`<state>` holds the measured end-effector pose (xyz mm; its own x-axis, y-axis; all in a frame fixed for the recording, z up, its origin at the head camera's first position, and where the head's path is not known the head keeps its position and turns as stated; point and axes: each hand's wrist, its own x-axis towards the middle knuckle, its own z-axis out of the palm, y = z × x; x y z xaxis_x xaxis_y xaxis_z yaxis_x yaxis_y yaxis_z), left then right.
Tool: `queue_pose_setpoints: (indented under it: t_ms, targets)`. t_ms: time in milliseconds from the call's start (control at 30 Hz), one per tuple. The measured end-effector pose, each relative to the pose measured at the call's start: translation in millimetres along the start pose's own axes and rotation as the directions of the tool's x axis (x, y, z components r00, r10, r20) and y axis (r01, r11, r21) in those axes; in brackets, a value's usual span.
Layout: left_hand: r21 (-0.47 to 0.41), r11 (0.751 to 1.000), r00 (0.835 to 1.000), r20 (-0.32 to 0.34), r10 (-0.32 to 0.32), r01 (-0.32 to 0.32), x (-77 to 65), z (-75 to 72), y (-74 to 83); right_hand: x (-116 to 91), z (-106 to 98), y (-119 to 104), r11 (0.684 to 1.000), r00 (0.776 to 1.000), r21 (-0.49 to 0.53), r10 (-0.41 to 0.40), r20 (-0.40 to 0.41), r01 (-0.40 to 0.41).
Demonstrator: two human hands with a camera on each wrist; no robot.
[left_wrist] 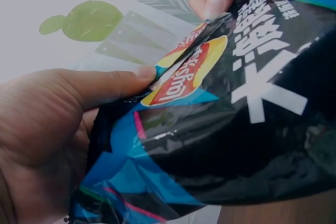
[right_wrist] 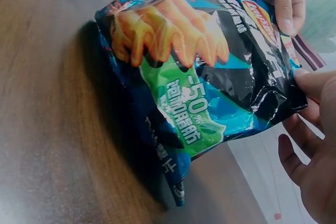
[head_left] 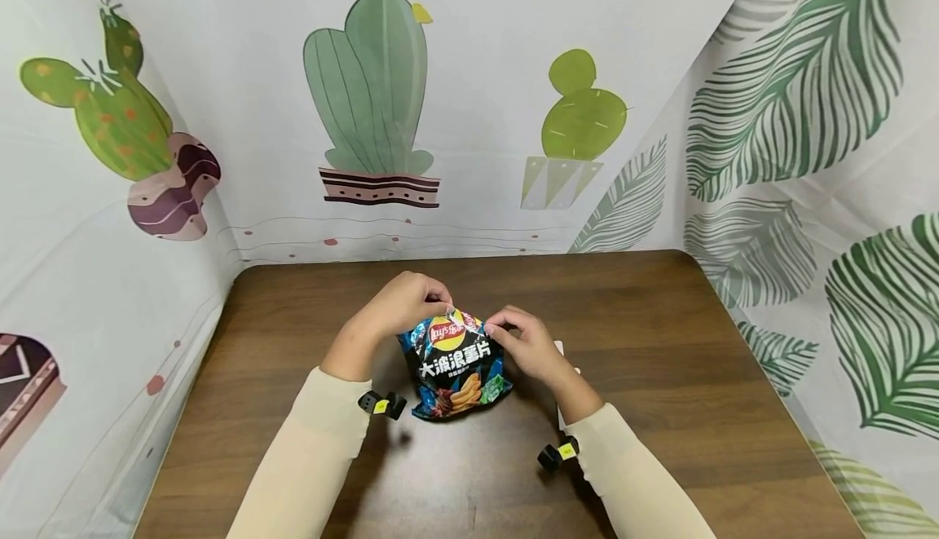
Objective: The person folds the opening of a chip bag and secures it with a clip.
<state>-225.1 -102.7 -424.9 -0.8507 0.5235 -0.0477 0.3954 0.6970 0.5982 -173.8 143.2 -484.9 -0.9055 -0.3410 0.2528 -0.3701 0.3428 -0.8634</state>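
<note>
Brown table (head_left: 645,327): left hand (head_left: 399,304), right hand (head_left: 531,346) pinch bag (head_left: 462,364) at far edge, fingers curled. Judged best: light, matched grip, no squeezing the middle.

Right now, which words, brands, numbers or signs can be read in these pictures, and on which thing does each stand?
"Lay's": the red-and-yellow logo on the chip bag; its Chinese characters are unclear.
"大波浪薯片": large white print on the bag's front.
"-50%": the bag's green patch; its other characters are too blurred.
Too small or blurred: the line under the white print, the bottom-edge print, the yellow tag at each wrist.
</note>
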Motion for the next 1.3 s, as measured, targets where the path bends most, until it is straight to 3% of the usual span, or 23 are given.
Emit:
queue_pose_setpoints:
  t_ms: [200, 433, 667, 767, 933, 1300]
  targets:
    - [-0.015, 1.0, 1.0, 0.002, -0.004, 0.004, -0.5, -2.4, -1.1, -5, -2, -1, 0.999, 0.999, -0.004, -0.032, -0.039, 0.032]
    - [-0.025, 1.0, 1.0, 0.013, -0.014, 0.014, -1.1, -2.9, -0.8, -8, -4, 2, 0.999, 0.999, -0.029, 0.024, -0.032, -0.025]
    - [-0.037, 0.999, 1.0, 0.014, -0.011, 0.011, -0.5, -0.3, -1.4, -8, 3, 39, 0.996, 0.996, -0.01, 0.088, -0.026, -0.089]
    - [-0.035, 0.999, 1.0, 0.017, -0.023, 0.024, -0.1, 1.8, -2.5, -10, 4, 45, 0.994, 0.994, 0.03, 0.105, -0.015, -0.105]
    - [-0.03, 0.999, 0.999, 0.02, -0.029, 0.03, -0.6, 3.1, -3.0, -10, 4, 46, 0.992, 0.994, 0.063, 0.109, 0.014, -0.11]
    - [-0.054, 0.998, 0.998, 0.061, -0.014, 0.017, -1.7, -0.2, -2.4, -5, 4, 37, 0.985, 0.983, 0.037, 0.163, 0.081, -0.166]
